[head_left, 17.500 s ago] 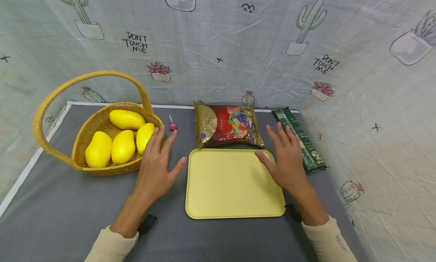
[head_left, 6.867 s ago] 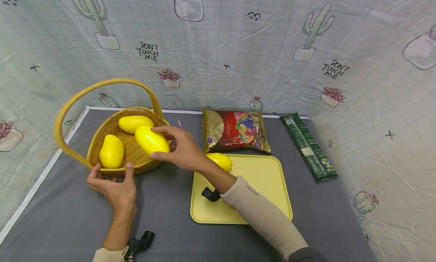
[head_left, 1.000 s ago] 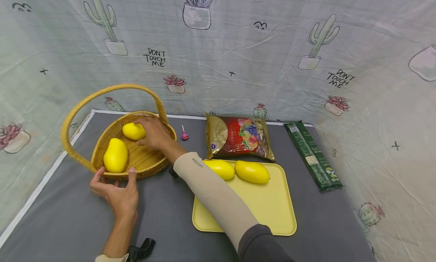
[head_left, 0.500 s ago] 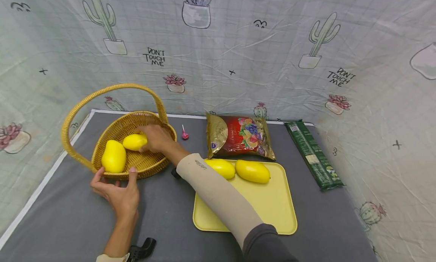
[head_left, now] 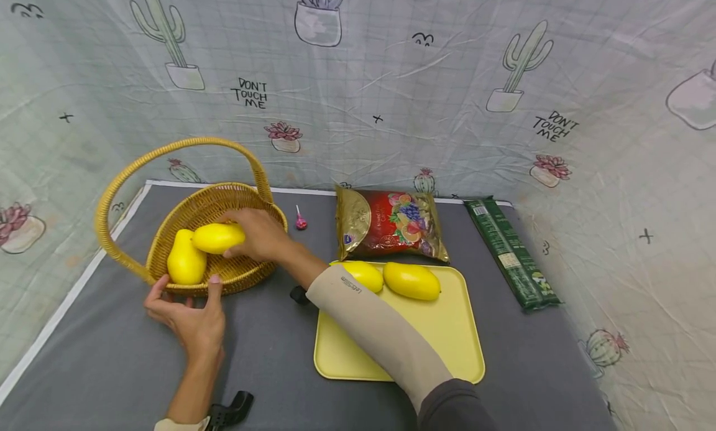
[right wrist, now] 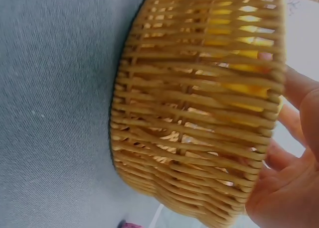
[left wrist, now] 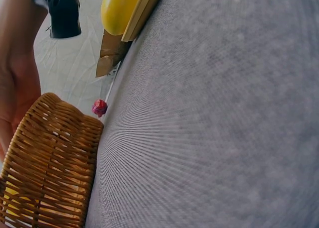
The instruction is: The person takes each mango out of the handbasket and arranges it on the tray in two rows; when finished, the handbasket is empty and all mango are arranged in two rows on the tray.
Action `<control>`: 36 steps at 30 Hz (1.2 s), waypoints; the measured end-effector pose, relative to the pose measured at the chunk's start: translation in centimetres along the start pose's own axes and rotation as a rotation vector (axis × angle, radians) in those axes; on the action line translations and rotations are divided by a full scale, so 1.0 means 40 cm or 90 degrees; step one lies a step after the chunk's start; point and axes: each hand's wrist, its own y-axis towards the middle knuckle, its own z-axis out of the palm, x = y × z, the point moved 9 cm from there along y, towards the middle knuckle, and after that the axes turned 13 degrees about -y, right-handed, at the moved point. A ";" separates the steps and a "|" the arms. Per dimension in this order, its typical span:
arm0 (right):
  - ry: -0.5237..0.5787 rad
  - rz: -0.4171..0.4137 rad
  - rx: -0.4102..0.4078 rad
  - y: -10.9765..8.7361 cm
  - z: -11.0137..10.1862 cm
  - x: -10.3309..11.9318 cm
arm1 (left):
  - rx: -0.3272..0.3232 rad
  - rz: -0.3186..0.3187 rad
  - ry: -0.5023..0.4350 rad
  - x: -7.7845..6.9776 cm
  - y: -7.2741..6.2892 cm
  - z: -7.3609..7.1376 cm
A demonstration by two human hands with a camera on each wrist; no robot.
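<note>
My right hand (head_left: 257,235) reaches into the wicker basket (head_left: 240,196) and grips a yellow mango (head_left: 215,238) lying sideways, its left end against another mango (head_left: 186,260) by the front rim. My left hand (head_left: 196,319) holds the basket's front rim, thumb and fingers spread along it. Two more mangoes sit side by side on the yellow tray (head_left: 436,338): a right one (head_left: 411,282) and a left one (head_left: 363,274) partly hidden by my right sleeve. In the right wrist view, the basket wall (right wrist: 189,108) covers most of the held fruit, and right-hand fingers (right wrist: 289,118) show beyond the rim.
A lollipop (head_left: 301,221) lies right of the basket. Behind the tray stands a red and gold candy bag (head_left: 391,226); a long green packet (head_left: 511,257) lies to its right. The basket's tall handle (head_left: 184,142) arches overhead. A patterned cloth (head_left: 358,83) hangs behind the table.
Earlier, all the mangoes were in the basket and the tray was bare; two now lie on it. Within the last second, my right hand has drawn the held mango forward inside the basket.
</note>
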 end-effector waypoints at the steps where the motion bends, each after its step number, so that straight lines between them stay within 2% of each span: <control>1: 0.005 -0.008 -0.008 -0.007 -0.006 0.004 | 0.001 0.000 -0.002 0.000 0.000 0.001; 6: 0.035 -0.027 -0.043 -0.042 -0.034 0.015 | -0.003 0.002 -0.002 -0.003 -0.003 0.002; 14: 0.116 -0.018 -0.100 -0.119 -0.090 0.020 | -0.007 0.005 0.017 -0.005 -0.001 -0.005; 23: 0.180 0.000 -0.156 -0.220 -0.135 0.011 | -0.008 0.005 0.010 0.001 0.001 -0.009; 29: 0.199 0.017 -0.171 -0.296 -0.150 -0.011 | -0.009 0.010 0.015 -0.004 -0.002 -0.004; 36: 0.217 0.051 -0.164 -0.390 -0.151 -0.052 | -0.006 0.011 0.015 -0.005 -0.003 0.001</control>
